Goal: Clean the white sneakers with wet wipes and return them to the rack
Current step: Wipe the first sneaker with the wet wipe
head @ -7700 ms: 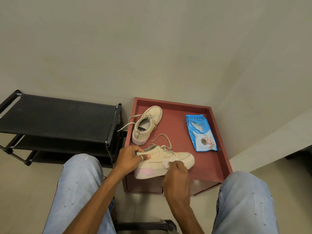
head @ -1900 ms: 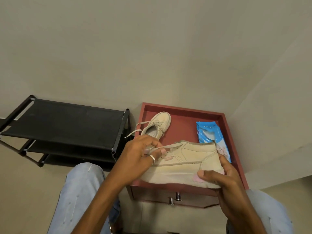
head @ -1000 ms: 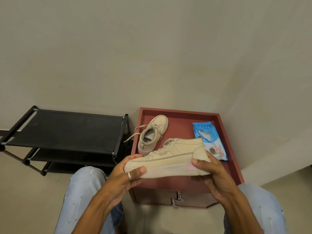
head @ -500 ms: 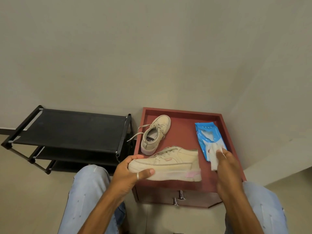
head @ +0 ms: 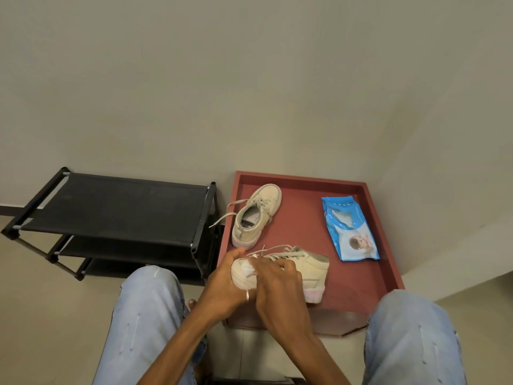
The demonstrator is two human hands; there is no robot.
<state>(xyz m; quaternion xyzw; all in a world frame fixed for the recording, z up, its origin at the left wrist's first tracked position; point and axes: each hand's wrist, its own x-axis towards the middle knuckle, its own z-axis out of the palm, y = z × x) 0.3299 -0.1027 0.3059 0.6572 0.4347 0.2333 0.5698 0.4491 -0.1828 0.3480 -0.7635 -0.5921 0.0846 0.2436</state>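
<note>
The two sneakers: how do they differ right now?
The far sneaker stands untouched on the tray; the near sneaker is gripped at its toe by the left hand. The far sneaker's toe points at the wall, the near sneaker's to the left. Only the near sneaker has a wipe on it, under the right hand. Both are cream with pink heels.

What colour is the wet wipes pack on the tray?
The wet wipes pack is blue with white areas; head view shows it best.

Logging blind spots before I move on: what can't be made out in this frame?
Head view:
- Toe of near sneaker: mostly covered by left hand and right hand.
- wipe: mostly hidden under the right hand.
- Lower shelves of rack: shadowed by the top shelf.
- Print on pack: too small to read.
</note>
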